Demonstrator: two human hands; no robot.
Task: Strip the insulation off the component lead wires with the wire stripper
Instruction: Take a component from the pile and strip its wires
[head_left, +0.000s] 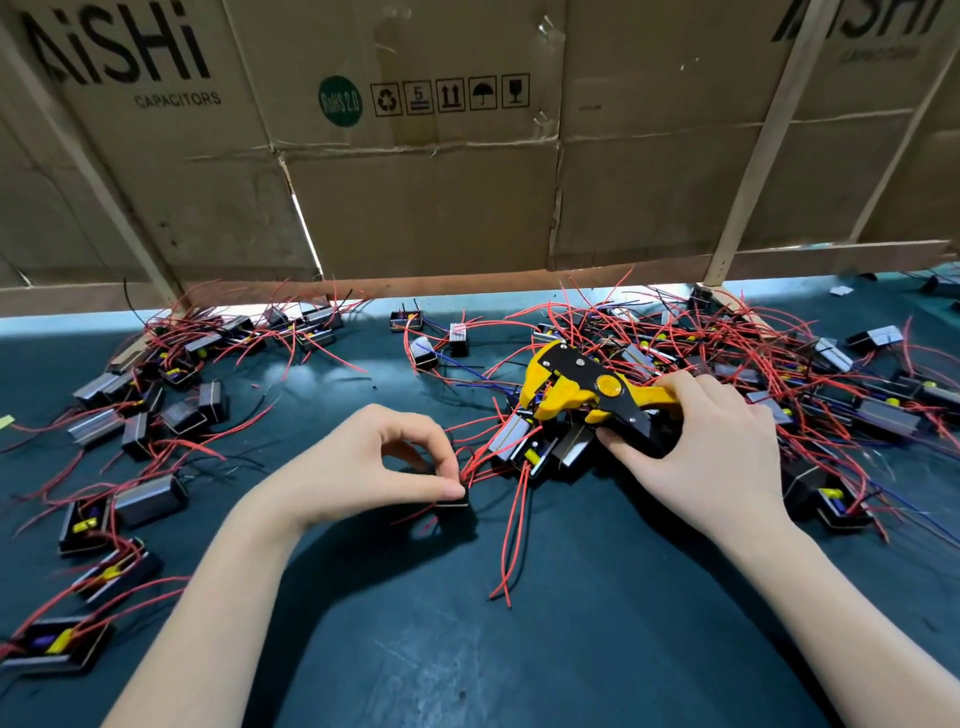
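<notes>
My right hand (711, 447) grips the handles of a yellow and black wire stripper (576, 389), whose jaws point left over a heap of components. My left hand (379, 462) pinches a small black boxed component (453, 506) between thumb and fingers on the green mat. Red lead wires (519, 519) trail from that component and its neighbours toward the mat's near side. The stripper's jaws are apart from the pinched component, up and to its right.
A large pile of black components with red and blue wires (753, 358) fills the right side. Another scatter of components (140, 415) lies at the left. A cardboard wall (441, 182) stands behind the green mat (519, 649).
</notes>
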